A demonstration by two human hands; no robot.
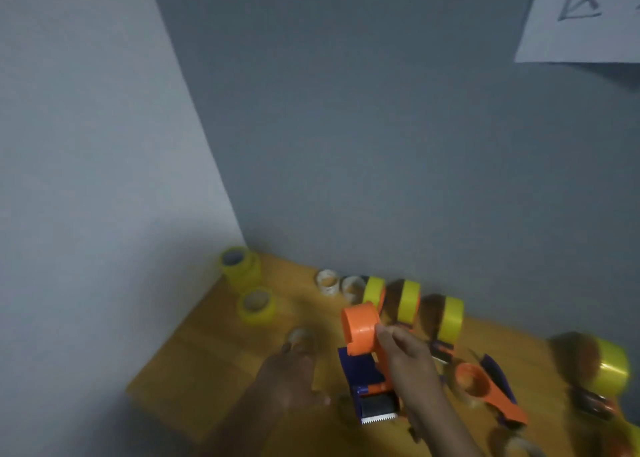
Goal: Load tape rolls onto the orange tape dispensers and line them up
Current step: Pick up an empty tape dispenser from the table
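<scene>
A grey corner wall backs the wooden surface (194, 363), where the right hand (408, 363) has its grip clamped round the handle of an empty orange-and-blue plastic tape dispenser (363, 349), held upright, while the left hand (287, 366) reaches with blurred fingers to a clear tape roll (302, 339); whether it grips yet I cannot tell. Loading seems to be in hand: next, that roll must slide onto the orange hub. Beyond stand three loaded dispensers with yellow rolls (408, 300) lined along the wall, and spare yellow tape rolls (242, 269) in the corner.

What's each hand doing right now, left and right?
Left hand: reaching toward a clear tape roll; blurred, grip cannot be told.
Right hand: gripping the empty orange tape dispenser.
</scene>
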